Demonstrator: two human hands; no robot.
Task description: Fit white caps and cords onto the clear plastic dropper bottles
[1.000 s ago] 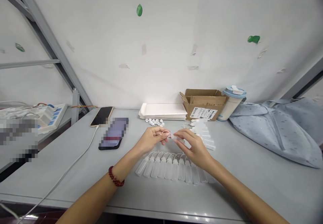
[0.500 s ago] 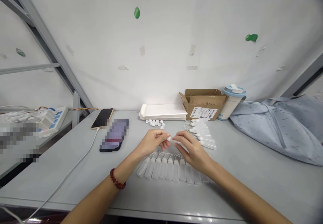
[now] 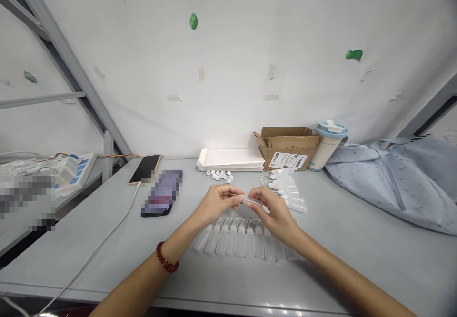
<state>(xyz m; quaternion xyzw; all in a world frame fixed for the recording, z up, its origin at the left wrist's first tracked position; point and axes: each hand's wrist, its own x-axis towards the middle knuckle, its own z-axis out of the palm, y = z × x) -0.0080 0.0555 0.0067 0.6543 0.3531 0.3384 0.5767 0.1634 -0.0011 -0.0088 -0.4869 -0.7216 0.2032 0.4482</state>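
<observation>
My left hand (image 3: 217, 203) and my right hand (image 3: 273, 212) meet above the grey table (image 3: 357, 255). Together they pinch one small clear plastic dropper bottle (image 3: 253, 202): the right fingers grip its body, the left fingertips close on its white tip. Under my hands lies a neat row of several finished clear bottles (image 3: 243, 240), side by side. A second loose group of clear bottles (image 3: 287, 188) rests just behind my right hand. Several small white caps (image 3: 219, 175) are scattered further back. A red bead bracelet (image 3: 166, 258) circles my left wrist.
A stack of white trays (image 3: 232, 159), a brown cardboard box (image 3: 289, 148) and a blue-lidded cup (image 3: 326, 144) stand by the wall. Two phones (image 3: 144, 168) lie at the left, one on a white cable. Light blue cloth (image 3: 396, 179) covers the right side.
My hands have drawn closer together and sunk slightly towards the row. The left fingertips have closed onto the tip of the bottle that the right hand holds.
</observation>
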